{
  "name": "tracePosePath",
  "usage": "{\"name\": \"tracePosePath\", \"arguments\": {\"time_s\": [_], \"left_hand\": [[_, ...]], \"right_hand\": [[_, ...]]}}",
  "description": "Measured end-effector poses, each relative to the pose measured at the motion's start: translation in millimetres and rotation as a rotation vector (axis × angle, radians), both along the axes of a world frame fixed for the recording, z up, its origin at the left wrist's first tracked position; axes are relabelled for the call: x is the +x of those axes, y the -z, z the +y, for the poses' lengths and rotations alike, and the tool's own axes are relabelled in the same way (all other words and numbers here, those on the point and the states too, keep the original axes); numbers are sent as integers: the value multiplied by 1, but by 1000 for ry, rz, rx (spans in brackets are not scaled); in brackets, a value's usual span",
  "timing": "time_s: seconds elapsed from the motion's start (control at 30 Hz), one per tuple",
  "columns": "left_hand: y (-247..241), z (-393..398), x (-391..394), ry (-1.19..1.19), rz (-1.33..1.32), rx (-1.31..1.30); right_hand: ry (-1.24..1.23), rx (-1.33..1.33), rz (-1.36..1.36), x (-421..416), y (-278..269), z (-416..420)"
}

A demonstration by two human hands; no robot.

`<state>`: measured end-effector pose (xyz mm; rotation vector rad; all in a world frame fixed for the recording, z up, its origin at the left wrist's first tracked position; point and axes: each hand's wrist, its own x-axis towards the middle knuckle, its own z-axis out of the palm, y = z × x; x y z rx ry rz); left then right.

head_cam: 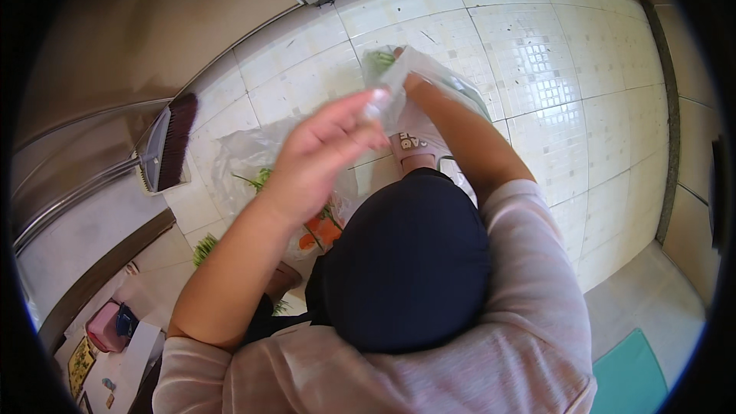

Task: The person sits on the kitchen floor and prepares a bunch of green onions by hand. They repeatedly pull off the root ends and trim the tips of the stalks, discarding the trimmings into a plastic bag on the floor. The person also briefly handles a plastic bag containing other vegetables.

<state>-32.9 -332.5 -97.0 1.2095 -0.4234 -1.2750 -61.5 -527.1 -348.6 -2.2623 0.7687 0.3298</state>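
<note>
A translucent plastic bag (397,92) is above the tiles in front of me, with green vegetables (380,60) showing through its far end. My right hand (411,81) reaches inside this bag, partly veiled by the film; its grip is hidden. Blurred by motion, my left hand (319,155) meets the near left rim of the bag, thumb and fingers bent. Whitish film shows at its fingertips, but the blur hides whether they pinch it. Below that hand, another clear plastic bag (241,152) lies spread on the floor, with green stems (253,181) and an orange patch (325,230).
Beside my left arm is a bunch of greens (205,249). A broom (178,141) and dustpan (156,144) stand near the left cabinet (138,23). A pink container (107,326) is at lower left. A teal mat (632,376) lies at lower right. Small scraps dot the tiled floor (517,57).
</note>
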Motion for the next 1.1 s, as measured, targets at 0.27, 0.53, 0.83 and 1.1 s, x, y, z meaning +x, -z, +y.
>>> {"name": "tracePosePath", "arguments": {"time_s": [0.27, 0.53, 0.83, 1.1], "left_hand": [[17, -18, 27, -162, -387, 116], [29, -31, 25, -83, -489, 83], [29, -14, 59, -377, -412, 157], [76, 35, 130, -871, 22, 253]], "right_hand": [[-485, -417, -639, -51, -59, -40], [-162, 812, -447, -45, -217, 5], [65, 584, -507, -46, -206, 26], [792, 905, -935, -68, -158, -40]]}}
